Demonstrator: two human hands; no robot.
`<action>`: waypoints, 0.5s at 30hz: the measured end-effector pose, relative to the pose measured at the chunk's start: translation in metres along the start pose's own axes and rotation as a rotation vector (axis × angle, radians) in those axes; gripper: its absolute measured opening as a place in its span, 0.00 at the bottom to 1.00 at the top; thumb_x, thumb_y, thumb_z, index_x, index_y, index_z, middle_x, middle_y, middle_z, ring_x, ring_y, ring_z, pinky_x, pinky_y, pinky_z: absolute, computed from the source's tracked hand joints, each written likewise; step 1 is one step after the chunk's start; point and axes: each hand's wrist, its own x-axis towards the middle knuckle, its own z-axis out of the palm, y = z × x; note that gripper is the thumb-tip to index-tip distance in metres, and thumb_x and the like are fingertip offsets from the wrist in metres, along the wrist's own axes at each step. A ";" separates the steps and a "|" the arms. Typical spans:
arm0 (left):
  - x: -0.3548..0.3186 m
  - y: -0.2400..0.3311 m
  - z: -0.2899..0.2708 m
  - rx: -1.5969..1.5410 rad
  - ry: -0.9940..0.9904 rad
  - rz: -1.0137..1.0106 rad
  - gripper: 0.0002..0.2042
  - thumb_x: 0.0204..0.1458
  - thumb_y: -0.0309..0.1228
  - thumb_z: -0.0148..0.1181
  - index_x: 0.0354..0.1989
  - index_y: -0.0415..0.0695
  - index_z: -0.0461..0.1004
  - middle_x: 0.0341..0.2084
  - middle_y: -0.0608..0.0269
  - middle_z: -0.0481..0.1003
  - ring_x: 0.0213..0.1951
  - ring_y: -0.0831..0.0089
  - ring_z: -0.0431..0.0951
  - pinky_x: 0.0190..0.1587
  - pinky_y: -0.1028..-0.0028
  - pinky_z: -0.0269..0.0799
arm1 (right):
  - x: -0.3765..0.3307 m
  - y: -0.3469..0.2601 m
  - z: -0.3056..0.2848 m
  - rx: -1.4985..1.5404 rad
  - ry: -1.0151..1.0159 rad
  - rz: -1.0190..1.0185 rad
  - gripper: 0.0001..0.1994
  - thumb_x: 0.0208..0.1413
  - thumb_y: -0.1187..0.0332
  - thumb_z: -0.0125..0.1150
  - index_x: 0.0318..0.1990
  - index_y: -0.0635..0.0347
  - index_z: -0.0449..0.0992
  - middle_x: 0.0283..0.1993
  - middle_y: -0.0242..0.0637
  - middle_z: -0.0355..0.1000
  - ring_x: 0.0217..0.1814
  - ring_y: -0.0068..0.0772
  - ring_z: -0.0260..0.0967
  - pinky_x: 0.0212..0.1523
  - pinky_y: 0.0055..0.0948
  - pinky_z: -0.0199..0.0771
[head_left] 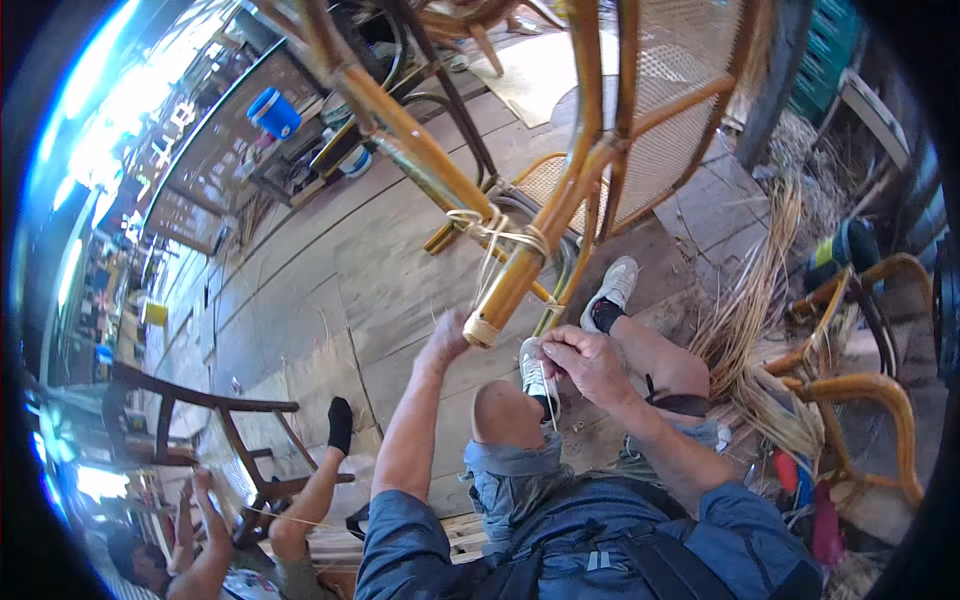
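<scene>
A rattan chair frame stands tilted before me, its thick pole pointing down toward my hands. Pale cane strips are wound around the joint, with loose lengths running along the pole. The pole's tip has a light wrapped band. My left hand is against that tip; its fingers are hidden behind it, so their hold cannot be made out. Just right of the tip, my right hand is closed in a pinch on a thin cane strip, which hangs below the fingers over my knee.
A bundle of long cane strips lies to my right, next to a rattan chair part. At lower left, another person sits by a dark wooden chair frame. A blue cooler stands at far left. Woven cane panel rises ahead.
</scene>
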 end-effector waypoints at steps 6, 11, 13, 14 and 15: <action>-0.094 0.000 -0.020 -0.611 0.082 -0.291 0.12 0.52 0.37 0.53 0.30 0.40 0.74 0.18 0.72 0.69 0.21 0.84 0.65 0.23 0.82 0.60 | 0.013 -0.006 0.020 -0.436 -0.018 -0.152 0.08 0.53 0.78 0.52 0.41 0.65 0.71 0.28 0.30 0.68 0.25 0.21 0.64 0.27 0.19 0.68; -0.154 0.112 -0.096 -0.424 0.073 0.323 0.09 0.52 0.32 0.54 0.33 0.39 0.74 0.21 0.71 0.72 0.24 0.80 0.69 0.28 0.78 0.64 | 0.046 -0.062 0.036 -0.901 -0.045 -0.622 0.13 0.50 0.77 0.54 0.45 0.61 0.70 0.30 0.35 0.70 0.27 0.28 0.69 0.28 0.24 0.70; -0.141 0.137 -0.096 -0.164 0.027 0.771 0.12 0.56 0.34 0.48 0.38 0.39 0.73 0.26 0.67 0.73 0.27 0.73 0.72 0.33 0.72 0.68 | 0.072 -0.088 0.038 -1.300 -0.197 -0.719 0.13 0.52 0.73 0.53 0.46 0.61 0.70 0.30 0.35 0.70 0.30 0.28 0.71 0.29 0.26 0.70; -0.128 0.138 -0.099 -0.205 0.063 0.814 0.12 0.56 0.34 0.48 0.38 0.39 0.73 0.26 0.67 0.73 0.27 0.73 0.72 0.33 0.72 0.68 | 0.087 -0.104 0.033 -1.453 -0.250 -0.799 0.13 0.52 0.71 0.52 0.46 0.60 0.71 0.30 0.35 0.70 0.30 0.29 0.71 0.28 0.27 0.70; -0.111 0.132 -0.100 -0.425 0.106 0.730 0.15 0.56 0.38 0.47 0.38 0.38 0.73 0.29 0.65 0.74 0.30 0.72 0.72 0.36 0.72 0.67 | 0.112 -0.120 0.028 -1.347 -0.061 -0.899 0.12 0.54 0.69 0.50 0.45 0.60 0.71 0.29 0.34 0.70 0.28 0.28 0.70 0.27 0.27 0.70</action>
